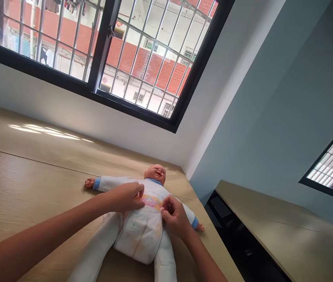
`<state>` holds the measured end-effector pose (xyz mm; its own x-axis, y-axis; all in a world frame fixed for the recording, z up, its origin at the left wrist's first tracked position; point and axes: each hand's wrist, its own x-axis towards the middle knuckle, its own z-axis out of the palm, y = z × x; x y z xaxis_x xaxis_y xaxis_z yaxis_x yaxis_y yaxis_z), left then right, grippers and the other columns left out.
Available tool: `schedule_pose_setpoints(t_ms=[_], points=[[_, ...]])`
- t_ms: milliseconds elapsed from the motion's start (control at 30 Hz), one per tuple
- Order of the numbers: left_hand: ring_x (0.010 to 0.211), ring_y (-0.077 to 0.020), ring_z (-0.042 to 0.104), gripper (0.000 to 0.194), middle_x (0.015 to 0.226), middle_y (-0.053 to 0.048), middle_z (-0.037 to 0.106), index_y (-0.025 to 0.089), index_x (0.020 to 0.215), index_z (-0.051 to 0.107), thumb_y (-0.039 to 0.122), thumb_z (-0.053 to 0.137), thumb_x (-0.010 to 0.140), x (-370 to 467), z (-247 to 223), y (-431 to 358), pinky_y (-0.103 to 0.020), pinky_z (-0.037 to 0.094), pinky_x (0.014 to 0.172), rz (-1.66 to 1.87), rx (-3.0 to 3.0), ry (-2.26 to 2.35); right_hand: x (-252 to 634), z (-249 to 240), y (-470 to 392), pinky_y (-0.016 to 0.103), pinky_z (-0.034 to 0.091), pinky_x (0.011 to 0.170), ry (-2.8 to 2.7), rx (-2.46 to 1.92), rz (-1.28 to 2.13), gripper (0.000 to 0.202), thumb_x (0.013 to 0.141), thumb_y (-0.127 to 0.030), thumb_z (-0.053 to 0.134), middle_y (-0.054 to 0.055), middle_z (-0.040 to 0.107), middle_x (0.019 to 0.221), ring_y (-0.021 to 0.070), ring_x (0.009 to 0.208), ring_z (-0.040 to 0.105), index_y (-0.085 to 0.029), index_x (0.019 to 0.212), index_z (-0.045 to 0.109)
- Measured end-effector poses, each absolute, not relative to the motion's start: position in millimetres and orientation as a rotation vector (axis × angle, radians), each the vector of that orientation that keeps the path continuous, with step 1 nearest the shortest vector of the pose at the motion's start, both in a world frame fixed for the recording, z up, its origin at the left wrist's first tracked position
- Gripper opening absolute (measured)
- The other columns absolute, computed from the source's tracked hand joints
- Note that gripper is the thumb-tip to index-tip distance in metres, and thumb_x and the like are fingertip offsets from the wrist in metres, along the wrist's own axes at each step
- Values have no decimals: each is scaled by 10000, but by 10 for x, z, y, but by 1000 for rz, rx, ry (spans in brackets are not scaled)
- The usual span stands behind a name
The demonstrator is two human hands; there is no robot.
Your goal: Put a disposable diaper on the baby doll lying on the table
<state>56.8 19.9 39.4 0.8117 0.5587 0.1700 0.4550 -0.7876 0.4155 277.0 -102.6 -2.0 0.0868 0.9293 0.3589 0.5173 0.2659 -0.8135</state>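
A baby doll [156, 174] lies on its back on the wooden tabletop, arms spread and legs toward me. It wears a white top with blue cuffs and collar and a coloured print on the chest. Around its hips sits a white diaper [141, 235], a line running down its front. My left hand [129, 197] is closed at the diaper's upper left edge, fingertips pinched there. At the upper right edge, my right hand [175, 215] pinches the diaper between thumb and fingers. The exact bits of diaper in the fingertips are partly hidden.
The wooden tabletop [37, 188] runs up to the wall under a barred window [142, 58]. Its right edge passes close to the doll's arm. Beyond a dark gap stands another wooden surface [286, 231], by a blue-grey wall [272, 117].
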Motion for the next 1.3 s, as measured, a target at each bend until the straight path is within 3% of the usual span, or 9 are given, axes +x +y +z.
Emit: schedule_pose_setpoints(t_ms=[233,400,467,567,633,833,1033,1167,1300], points=[[902,-234,630,342,1027,-42,699,215,1033,662,478,673,813,409,442,409,-314,461,761,247,2526,578,2785,-95,-988,244,293,512,-1413,-1357,702,63,700,-243,564,-63,465,602,101,532,398,-196,733,540],[1276,-275,559,938,1424,-13,598,369,1410,555,431,935,555,138,407,709,-298,484,950,-27,2326,359,2756,-122,-960,249,285,508,-1390,-1348,741,75,696,-262,558,-64,467,589,103,523,392,-197,730,543],[1227,-262,585,817,1341,-11,637,335,1341,601,378,916,588,135,354,693,-285,487,933,91,2368,333,2740,-135,-954,252,275,515,-1397,-1347,717,74,700,-261,557,-60,467,596,103,531,379,-193,726,547],[959,-213,642,361,1082,-15,680,246,1098,660,232,734,745,231,262,547,-275,473,817,396,2607,290,2706,-147,-959,257,273,532,-1406,-1347,657,67,707,-250,549,-53,466,606,105,553,369,-185,719,559],[842,-206,623,249,985,-30,666,214,1000,642,132,607,768,302,215,444,-287,436,733,499,2806,245,2685,-147,-968,261,282,546,-1416,-1352,615,63,712,-239,543,-47,473,611,110,571,375,-182,713,568],[826,-201,611,214,960,-37,683,191,963,624,109,543,782,277,246,429,-287,430,707,507,2726,279,2711,-95,-985,249,306,517,-1308,-1374,719,98,700,-270,610,-46,517,616,100,532,420,-179,734,596],[1035,-206,647,425,1148,-18,723,258,1134,707,110,538,774,151,262,658,-266,495,816,296,2436,276,2836,71,-1048,215,293,463,-1159,-1370,993,177,649,-259,661,-73,529,651,69,468,441,-197,781,562],[1015,-220,655,432,1117,-26,741,240,1080,736,106,524,728,194,209,679,-291,502,830,317,2409,311,3069,133,-1162,211,225,448,-1240,-1513,855,146,617,-211,581,-90,485,582,69,449,375,-218,736,497],[962,-228,657,288,1025,-29,751,222,998,749,224,504,847,236,235,617,-308,497,820,329,2339,397,3365,106,-1303,223,223,500,-1434,-1772,601,107,580,-150,505,-78,436,526,87,502,356,-198,668,543]])
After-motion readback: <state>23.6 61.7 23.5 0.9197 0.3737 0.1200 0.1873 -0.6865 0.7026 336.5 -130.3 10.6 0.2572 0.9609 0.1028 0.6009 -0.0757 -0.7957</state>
